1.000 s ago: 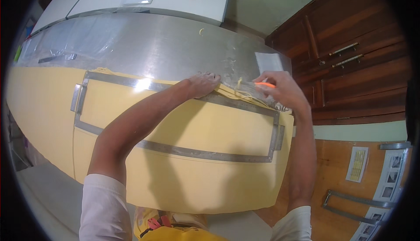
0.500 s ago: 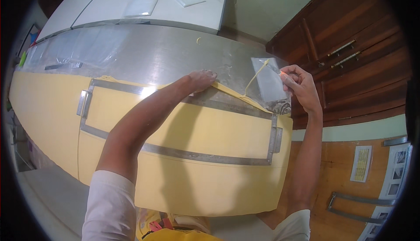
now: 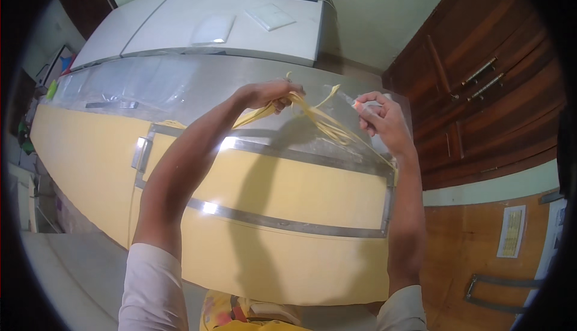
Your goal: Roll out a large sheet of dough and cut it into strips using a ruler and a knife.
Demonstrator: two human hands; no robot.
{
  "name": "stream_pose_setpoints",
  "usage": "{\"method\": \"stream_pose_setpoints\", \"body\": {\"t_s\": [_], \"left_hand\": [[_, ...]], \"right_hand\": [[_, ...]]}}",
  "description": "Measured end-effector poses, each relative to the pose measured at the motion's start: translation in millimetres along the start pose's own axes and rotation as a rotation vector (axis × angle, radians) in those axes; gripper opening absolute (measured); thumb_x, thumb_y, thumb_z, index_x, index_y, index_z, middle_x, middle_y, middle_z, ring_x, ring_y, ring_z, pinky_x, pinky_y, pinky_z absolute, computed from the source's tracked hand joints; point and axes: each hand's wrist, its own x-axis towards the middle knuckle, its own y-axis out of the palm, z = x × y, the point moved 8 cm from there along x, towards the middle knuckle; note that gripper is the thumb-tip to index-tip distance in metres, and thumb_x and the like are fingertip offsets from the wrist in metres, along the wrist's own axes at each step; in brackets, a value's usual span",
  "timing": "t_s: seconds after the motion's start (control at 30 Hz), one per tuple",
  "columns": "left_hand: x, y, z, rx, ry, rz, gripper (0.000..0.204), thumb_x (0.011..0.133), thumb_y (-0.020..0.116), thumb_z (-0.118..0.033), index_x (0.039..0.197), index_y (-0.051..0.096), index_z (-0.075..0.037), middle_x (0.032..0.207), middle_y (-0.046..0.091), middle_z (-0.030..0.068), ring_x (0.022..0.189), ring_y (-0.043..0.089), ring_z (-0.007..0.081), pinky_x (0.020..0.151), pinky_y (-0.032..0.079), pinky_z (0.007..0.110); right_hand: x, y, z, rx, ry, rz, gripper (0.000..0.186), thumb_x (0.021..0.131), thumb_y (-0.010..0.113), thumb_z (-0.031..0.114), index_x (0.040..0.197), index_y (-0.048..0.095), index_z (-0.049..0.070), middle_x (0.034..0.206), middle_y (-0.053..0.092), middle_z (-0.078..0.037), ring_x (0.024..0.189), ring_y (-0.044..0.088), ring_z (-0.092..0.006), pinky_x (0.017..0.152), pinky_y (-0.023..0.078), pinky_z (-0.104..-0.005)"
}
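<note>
Several thin yellow strips (image 3: 327, 128) are bunched in my left hand (image 3: 268, 95), raised over the far edge of the sheet; its fingers are closed around them. Loose ends hang to the right, one running down to the frame's right corner. My right hand (image 3: 383, 119) pinches a small tool (image 3: 357, 105) with an orange spot; a slim pale part points toward a raised strip end. Its exact kind is hidden by the fingers. Below lies a smooth yellow sheet (image 3: 300, 265), with a rectangular metal frame (image 3: 279, 218) with end handles flat on it.
The sheet lies on a metal-topped table (image 3: 225, 72) with clear plastic (image 3: 132, 81) at its far left and a flat metal strip (image 3: 111, 105) nearby. Behind stands a white surface (image 3: 162, 21) with flat packets. Wooden doors (image 3: 481, 103) close off the right side.
My left hand has lifted off the tabletop, raising the strips into a loose bundle. My right hand has moved left, nearer to them. The whole view has shifted slightly.
</note>
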Motion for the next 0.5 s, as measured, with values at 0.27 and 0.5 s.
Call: {"method": "stream_pose_setpoints", "body": {"t_s": [0.27,0.5], "left_hand": [[-97,-16,-49,0.230,0.242,-0.042,0.080,0.082,0.075,-0.046,0.151,0.042,-0.022,0.076,0.050,0.0016,0.066,0.047,0.0125,0.061,0.041,0.027],[-105,7,-60,0.538,0.482,-0.179,0.045,0.089,0.071,-0.042,0.121,0.070,-0.011,0.102,0.072,0.0100,0.077,0.062,0.0216,0.077,0.048,0.038]], "right_hand": [[25,56,35,-0.253,-0.047,0.300,0.020,0.091,0.069,0.023,0.093,0.066,0.004,0.059,0.060,0.001,0.053,0.049,-0.0041,0.051,0.034,-0.0240],[22,87,88,-0.522,-0.254,0.380,0.023,0.091,0.070,0.024,0.093,0.066,0.002,0.064,0.062,-0.003,0.058,0.057,-0.0089,0.058,0.043,-0.0286]]}}
